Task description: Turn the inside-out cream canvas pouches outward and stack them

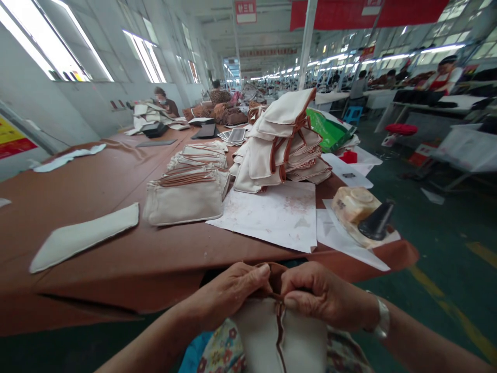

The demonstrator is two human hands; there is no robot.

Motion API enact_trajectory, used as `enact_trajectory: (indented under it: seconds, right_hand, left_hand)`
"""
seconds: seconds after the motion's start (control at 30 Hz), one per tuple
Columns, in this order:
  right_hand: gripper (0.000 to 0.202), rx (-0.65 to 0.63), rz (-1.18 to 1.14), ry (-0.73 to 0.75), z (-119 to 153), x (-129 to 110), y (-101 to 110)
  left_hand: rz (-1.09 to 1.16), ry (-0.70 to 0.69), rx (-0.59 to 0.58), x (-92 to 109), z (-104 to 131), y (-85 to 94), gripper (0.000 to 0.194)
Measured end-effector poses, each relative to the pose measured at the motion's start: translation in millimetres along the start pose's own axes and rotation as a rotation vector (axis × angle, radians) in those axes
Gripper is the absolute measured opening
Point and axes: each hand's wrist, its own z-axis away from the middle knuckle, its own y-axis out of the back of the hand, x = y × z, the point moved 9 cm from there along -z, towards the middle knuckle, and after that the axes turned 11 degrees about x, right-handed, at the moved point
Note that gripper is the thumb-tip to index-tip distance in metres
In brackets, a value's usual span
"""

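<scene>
A cream fabric piece (260, 331) with a brown-edged seam down its middle lies over my lap, its top at the table's front edge. My left hand (240, 285) pinches the brown edging at the top of this piece. Close beside it, my right hand (316, 292) is closed with thumb and bent fingers on the same edging, just right of the seam. The exact kind of the sewn piece cannot be made out. Beyond my hands, a white paper sheet (279, 217) carries a tall pile of cream pieces with brown edges (267, 150).
Stacked cream pieces (186, 199) sit left of the pile, and a single cream piece (85, 235) lies farther left on the brown-covered table (163, 259). A yellowish container (355, 204) and a black nozzle-shaped object (376, 221) stand at the right corner. Other people work farther back.
</scene>
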Motion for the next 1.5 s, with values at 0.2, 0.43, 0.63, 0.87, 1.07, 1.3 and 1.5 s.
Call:
enact_trajectory:
  seconds: [0.2,0.43,0.63,0.87,1.07,1.3,1.5]
  right_hand:
    - [0.029,-0.049,-0.043,-0.058,2.0,11.6,-0.7]
    - [0.033,-0.076,-0.104,-0.056,0.5,17.6,-5.6]
    - [0.038,-0.046,-0.143,-0.105,-1.3,26.0,-3.0]
    - [0.036,-0.032,-0.120,-0.104,-1.1,23.0,-1.8]
    - [0.035,-0.017,-0.074,-0.011,-2.0,15.4,-5.9]
    - [0.035,0.237,0.120,0.048,-2.5,15.9,34.7]
    - [0.075,0.230,0.211,-0.027,8.4,-19.3,20.1]
  left_hand:
    - [0.195,0.072,-0.086,-10.9,-2.1,-13.8,0.045]
    - [-0.025,-0.012,-0.052,-7.9,0.0,-12.7,0.027]
    - [-0.177,-0.035,-0.003,-4.8,5.3,-3.7,0.010]
    - [0.020,-0.045,-0.070,2.3,2.8,-10.2,0.046]
    - [0.078,-0.031,-0.067,-8.0,-2.1,-25.9,0.048]
    - [0.165,-0.104,0.220,-14.4,1.1,0.0,0.047]
    - [-0.210,-0.594,0.531,45.7,24.1,7.9,0.034]
